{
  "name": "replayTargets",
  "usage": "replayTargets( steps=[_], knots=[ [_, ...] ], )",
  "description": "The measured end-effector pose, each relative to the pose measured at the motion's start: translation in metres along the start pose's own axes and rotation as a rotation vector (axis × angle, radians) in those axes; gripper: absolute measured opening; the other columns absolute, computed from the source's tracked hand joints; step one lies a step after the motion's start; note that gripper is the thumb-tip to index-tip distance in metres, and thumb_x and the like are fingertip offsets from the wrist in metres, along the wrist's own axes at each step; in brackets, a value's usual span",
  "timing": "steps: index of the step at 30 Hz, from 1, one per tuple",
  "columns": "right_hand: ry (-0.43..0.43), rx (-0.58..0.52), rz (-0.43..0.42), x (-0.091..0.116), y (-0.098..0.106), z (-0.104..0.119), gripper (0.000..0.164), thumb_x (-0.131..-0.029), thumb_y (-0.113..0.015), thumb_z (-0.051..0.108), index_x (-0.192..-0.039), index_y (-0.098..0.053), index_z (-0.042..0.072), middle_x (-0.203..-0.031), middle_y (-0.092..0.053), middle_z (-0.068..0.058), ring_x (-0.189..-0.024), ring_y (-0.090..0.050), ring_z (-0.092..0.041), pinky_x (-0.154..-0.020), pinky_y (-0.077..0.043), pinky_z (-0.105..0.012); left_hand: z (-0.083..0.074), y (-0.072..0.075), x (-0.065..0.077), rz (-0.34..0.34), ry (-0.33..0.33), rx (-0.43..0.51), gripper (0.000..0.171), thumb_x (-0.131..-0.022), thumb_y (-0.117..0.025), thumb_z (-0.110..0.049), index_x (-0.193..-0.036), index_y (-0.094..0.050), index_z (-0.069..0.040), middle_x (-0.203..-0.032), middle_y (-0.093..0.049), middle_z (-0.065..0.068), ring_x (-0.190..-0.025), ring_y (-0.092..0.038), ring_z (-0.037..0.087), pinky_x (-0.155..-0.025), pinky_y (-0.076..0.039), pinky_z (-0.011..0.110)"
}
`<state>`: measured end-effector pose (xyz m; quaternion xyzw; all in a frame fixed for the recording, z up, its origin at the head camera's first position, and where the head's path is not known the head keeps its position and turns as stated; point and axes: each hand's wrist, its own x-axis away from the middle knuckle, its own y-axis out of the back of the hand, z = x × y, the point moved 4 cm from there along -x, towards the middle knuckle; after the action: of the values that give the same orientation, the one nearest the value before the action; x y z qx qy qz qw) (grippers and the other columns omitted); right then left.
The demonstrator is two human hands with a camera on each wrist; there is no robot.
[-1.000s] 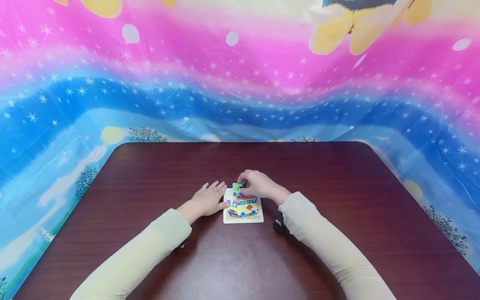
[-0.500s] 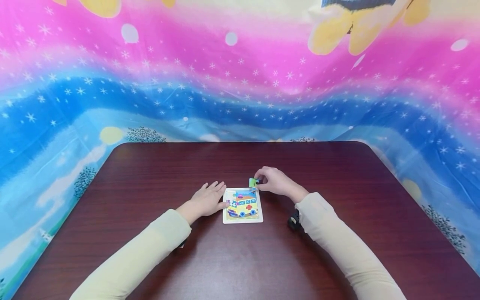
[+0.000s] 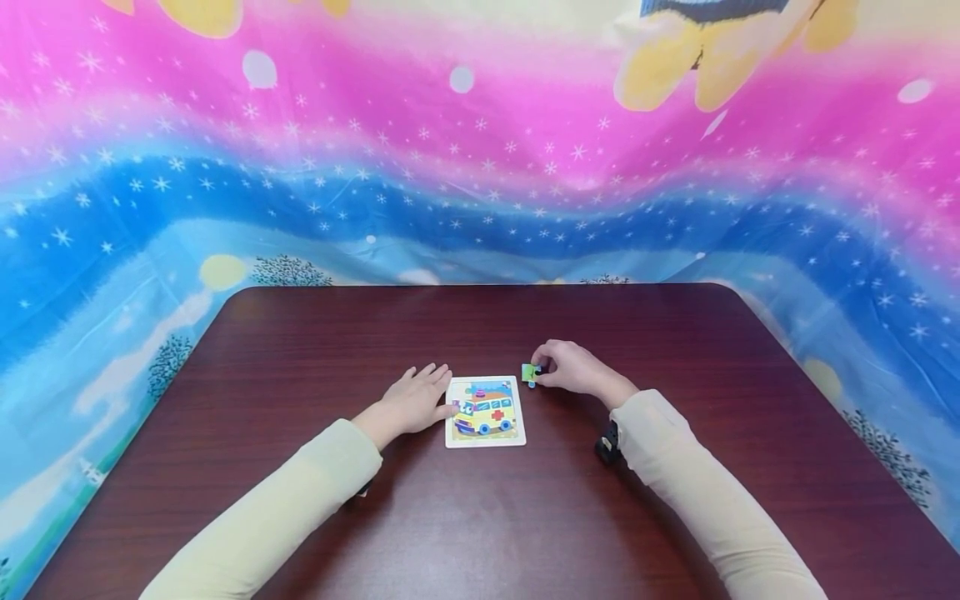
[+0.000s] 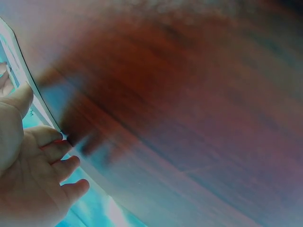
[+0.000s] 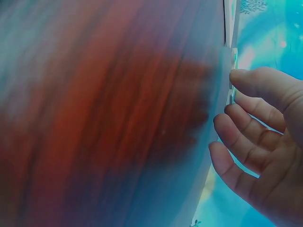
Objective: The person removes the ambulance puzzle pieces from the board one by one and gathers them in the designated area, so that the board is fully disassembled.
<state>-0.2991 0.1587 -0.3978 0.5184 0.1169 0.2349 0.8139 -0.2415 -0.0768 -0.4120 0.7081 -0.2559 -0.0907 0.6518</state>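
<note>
A white-framed jigsaw puzzle [image 3: 486, 444] with a yellow ambulance picture lies flat on the table. Its upper left corner shows a pale patch where no picture is seen. My left hand [image 3: 412, 400] lies palm down with spread, straight fingers at the frame's left edge, the thumb reaching onto it. To the right of the frame, my right hand [image 3: 573, 368] pinches a small green and blue puzzle piece [image 3: 528, 373] between thumb and fingers, low at the tabletop. In the right wrist view the piece shows only edge-on by the thumb of the right hand [image 5: 265, 127].
The dark brown wooden table [image 3: 480, 525] carries the puzzle near its middle. A colourful cloth [image 3: 480, 167] with snowflakes hangs behind and around the table. A black wrist device [image 3: 607, 446] sits under the right sleeve.
My right hand has carried the green piece from above the puzzle's upper left to the table on its right, lowering it at the end. The left hand has stayed in place.
</note>
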Motion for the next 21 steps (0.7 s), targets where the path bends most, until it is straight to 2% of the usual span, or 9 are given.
replayTargets(
  steps=[15, 21],
  knots=[
    [-0.004, 0.043, 0.04, 0.0043, -0.0009, -0.0075, 0.02, -0.079, -0.072, 0.012, -0.098, -0.067, 0.007, -0.093, -0.057, -0.003, -0.079, -0.053, -0.017, -0.066, -0.047, -0.03, -0.0008, 0.0007, 0.0002, -0.003, -0.001, 0.004, 0.067, -0.093, -0.05, -0.043, -0.141, -0.034, 0.001, -0.146, -0.029, 0.013, -0.135, -0.021, 0.029, -0.107, -0.017, 0.046],
    [0.023, 0.051, 0.037, 0.0032, -0.0015, -0.0078, 0.02, -0.079, -0.073, 0.011, -0.097, -0.067, 0.007, -0.091, -0.057, -0.002, -0.08, -0.053, -0.018, -0.066, -0.046, -0.031, -0.0008, 0.0009, 0.0004, -0.007, -0.003, -0.002, 0.067, -0.093, -0.049, -0.043, -0.141, -0.034, 0.001, -0.146, -0.029, 0.013, -0.135, -0.022, 0.029, -0.107, -0.018, 0.046]
  ],
)
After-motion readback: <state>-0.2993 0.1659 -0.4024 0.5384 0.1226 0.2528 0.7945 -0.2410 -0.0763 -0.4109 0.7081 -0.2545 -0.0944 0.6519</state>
